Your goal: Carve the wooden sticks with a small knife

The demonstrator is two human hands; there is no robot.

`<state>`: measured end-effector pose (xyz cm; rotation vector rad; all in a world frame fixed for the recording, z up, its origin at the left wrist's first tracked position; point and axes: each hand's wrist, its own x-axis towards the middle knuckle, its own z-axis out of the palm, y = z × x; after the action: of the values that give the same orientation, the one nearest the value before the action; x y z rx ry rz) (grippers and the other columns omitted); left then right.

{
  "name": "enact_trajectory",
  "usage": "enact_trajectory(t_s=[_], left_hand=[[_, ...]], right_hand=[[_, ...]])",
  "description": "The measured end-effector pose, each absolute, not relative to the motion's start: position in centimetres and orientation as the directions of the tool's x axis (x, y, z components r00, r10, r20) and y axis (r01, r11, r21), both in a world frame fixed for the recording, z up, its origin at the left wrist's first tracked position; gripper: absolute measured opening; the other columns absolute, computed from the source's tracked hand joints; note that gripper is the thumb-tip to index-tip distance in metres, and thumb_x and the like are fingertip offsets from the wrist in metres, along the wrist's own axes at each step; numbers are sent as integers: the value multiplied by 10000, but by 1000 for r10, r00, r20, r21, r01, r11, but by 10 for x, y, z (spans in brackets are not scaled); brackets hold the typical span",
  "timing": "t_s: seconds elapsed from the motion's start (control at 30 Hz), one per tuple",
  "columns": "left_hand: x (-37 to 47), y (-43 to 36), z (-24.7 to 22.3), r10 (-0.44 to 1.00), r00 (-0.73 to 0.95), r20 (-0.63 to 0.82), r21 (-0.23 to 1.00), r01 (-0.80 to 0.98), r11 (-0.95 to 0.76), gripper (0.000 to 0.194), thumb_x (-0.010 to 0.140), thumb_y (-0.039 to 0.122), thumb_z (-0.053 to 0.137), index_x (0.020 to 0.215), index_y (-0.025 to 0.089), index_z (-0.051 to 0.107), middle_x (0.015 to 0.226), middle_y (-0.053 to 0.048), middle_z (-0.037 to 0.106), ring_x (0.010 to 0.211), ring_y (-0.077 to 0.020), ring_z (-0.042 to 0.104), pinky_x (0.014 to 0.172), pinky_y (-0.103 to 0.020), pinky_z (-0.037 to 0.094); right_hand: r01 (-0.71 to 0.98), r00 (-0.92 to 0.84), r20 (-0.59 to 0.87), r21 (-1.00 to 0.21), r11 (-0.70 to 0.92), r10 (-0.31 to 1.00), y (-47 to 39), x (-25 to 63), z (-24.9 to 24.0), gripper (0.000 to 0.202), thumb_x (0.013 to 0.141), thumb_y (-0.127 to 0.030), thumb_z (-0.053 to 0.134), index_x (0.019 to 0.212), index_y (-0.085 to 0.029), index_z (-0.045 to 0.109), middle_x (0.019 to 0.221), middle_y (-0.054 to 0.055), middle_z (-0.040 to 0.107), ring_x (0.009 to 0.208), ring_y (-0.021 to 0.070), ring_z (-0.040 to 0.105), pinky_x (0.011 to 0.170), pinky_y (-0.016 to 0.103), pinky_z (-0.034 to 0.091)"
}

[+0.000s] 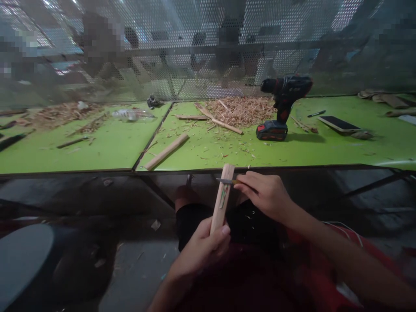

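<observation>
My left hand [209,245] is wrapped round the lower end of a pale wooden stick [219,212], which slants upward over my lap, its top near the table's front edge. Green and dark marks show on the stick's face. Closed round the handle of a small knife [224,181], my right hand [261,190] is to the right of the stick. The knife's blade lies across the stick's upper part, above the marks. A few small shavings show over my dark shorts.
On the green table [195,151] are a cordless drill [282,104], a heap of shavings [243,110], a wooden piece [167,151], a phone [339,123] and a pen [316,113]. A perforated metal screen [208,82] stands behind. At lower left is a round grey seat [24,260].
</observation>
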<state>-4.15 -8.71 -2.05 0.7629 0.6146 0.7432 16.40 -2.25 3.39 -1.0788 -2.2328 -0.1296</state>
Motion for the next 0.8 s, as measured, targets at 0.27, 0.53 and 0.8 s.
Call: enact_trajectory(t_s=[0.27,0.53,0.8], left_hand=[[-40,-90,-23,788,572,-227,821,-323,471,407,827,511,672,768,196,421,490,114,327,388,-26,214,374,-167,165],[-42,-91,-23,786,561,-261,816,-307,490,377,850,493,650,780,200,422,473,119,322,381,-31,205,358,-166,155],[-63,-121,-31,732,591,-339,803,-224,553,414,820,526,682,799,187,445,544,85,366,455,-38,276,404,-161,187]], right_hand=[[765,-523,643,66,641,559,-8,172,36,305,992,-372,510,965,-175,742,706,10,671,578,102,524,532,260,288],[731,-594,585,107,674,552,-4,177,36,295,995,-355,506,953,-182,741,731,14,696,599,106,561,536,255,318],[841,-337,755,-26,540,562,29,234,65,221,952,-268,589,914,-119,749,862,130,755,745,190,685,657,293,478]])
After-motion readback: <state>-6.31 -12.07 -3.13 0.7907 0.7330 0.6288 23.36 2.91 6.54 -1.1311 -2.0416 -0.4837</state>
